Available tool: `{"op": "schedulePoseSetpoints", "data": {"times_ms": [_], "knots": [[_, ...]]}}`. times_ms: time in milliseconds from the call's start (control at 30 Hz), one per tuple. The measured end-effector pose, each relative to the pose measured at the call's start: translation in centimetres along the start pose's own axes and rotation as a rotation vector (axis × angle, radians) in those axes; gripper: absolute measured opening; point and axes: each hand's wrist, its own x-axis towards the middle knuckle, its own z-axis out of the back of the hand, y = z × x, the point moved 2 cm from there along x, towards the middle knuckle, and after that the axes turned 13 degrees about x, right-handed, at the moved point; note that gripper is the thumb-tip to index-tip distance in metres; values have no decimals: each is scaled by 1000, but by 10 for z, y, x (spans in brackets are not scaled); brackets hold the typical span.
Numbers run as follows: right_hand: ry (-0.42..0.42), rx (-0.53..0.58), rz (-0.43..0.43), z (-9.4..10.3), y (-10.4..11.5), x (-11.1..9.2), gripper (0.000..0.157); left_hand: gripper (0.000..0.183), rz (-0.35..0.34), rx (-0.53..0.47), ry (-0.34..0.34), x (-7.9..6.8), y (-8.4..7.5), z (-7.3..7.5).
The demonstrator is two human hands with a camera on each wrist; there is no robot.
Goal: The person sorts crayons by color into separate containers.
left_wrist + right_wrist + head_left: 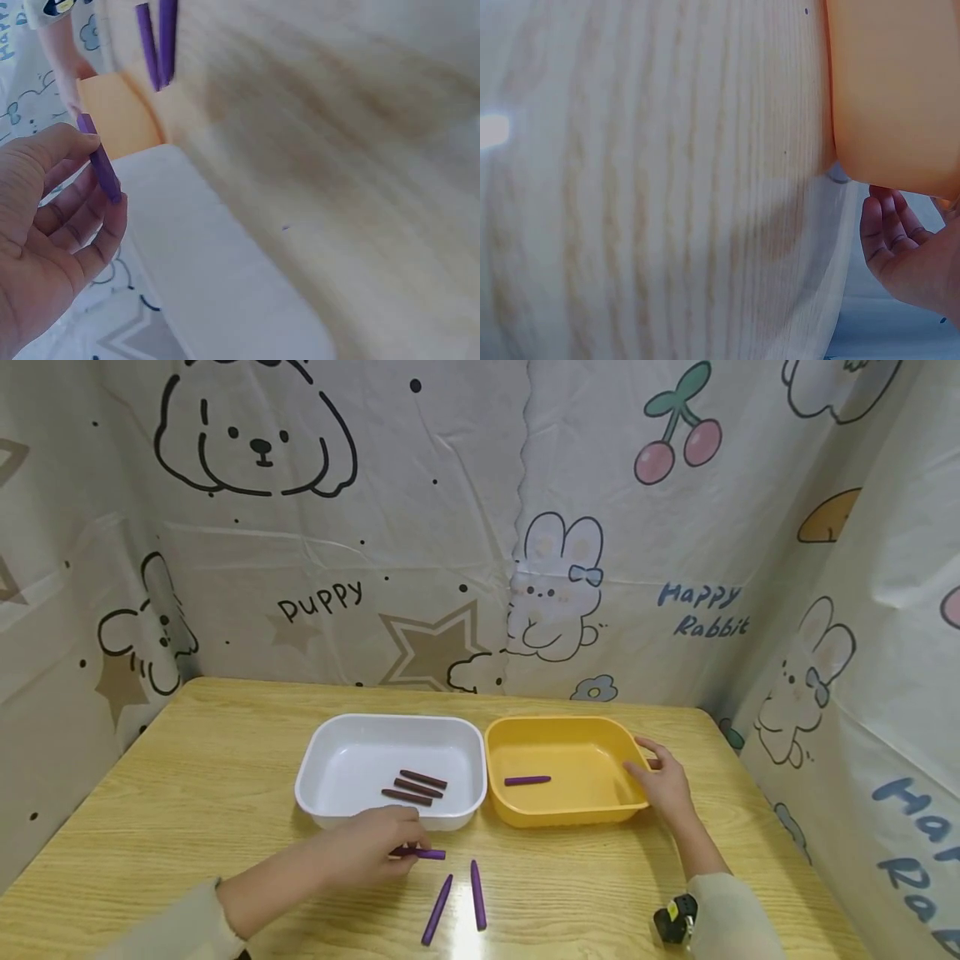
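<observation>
My left hand (378,847) pinches a purple crayon (431,854) between thumb and fingertips, just in front of the white basin (318,814). The left wrist view shows this crayon (103,166) across the thumb and fingers. Two more purple crayons (437,910) lie on the table nearby. Three dark brown crayons (414,788) lie inside the white basin. At the right, my right hand (667,783) grips the rim of the yellow basin (570,817), thumb on the inner side and fingers outside. One purple crayon (527,781) lies in that basin.
Side by side, the two basins stand on a wood-grain table (225,752). A printed cloth (450,527) hangs behind the table and at both sides. A small black and yellow device (675,920) sits at the right wrist.
</observation>
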Motion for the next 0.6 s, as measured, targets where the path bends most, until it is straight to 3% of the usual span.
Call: {"op": "schedulePoseSetpoints", "data": {"times_ms": [367,600], "knots": [[16,-8,-10,0,0,0,57,5,-39,82,-75,32,-1,23],[11,-7,-9,0,0,-1,57,5,-8,35,-41,58,-10,27]]}}
